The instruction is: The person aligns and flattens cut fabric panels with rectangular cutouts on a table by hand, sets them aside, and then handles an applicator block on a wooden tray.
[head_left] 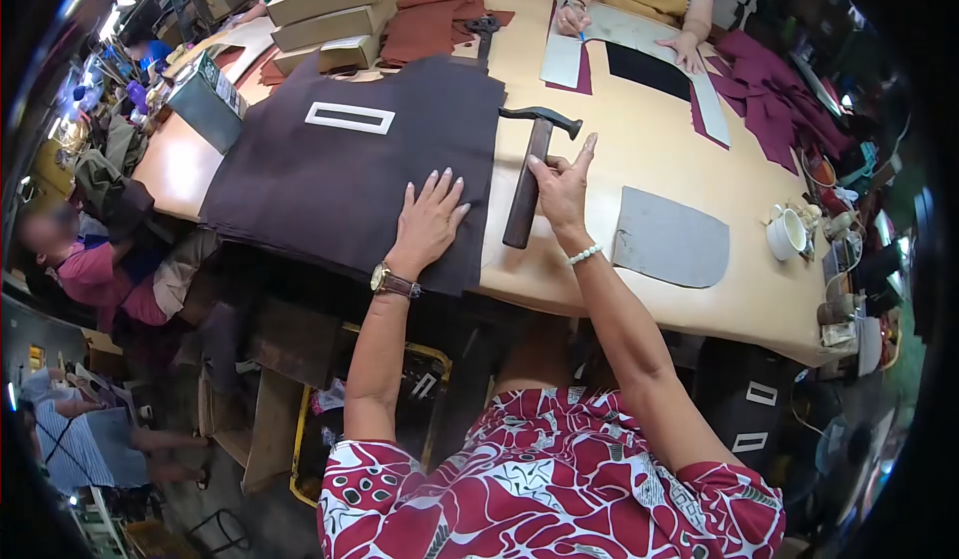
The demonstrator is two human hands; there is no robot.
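My left hand (432, 221) lies flat, fingers spread, on a stack of dark brown sheets (330, 189) that look like leather or cloth. On the sheets, beyond that hand, sits a white rectangular frame (350, 117) with a dark slot. My right hand (566, 194) has its thumb against the wooden handle of a hammer (527, 189); at least one finger points away from it, and the others are partly hidden. The hammer's dark metal head points away from me, beside the stack's right edge. Right of my right hand is a grey rounded panel (671, 237) on the table.
Across the table (599, 289), a co-worker's hand (573, 19) holds a pen over pale templates (564, 59). Cardboard boxes (335, 19) and a metal can (207, 99) stand at the left. Maroon pieces (769, 89) and a white cup (786, 234) are at the right.
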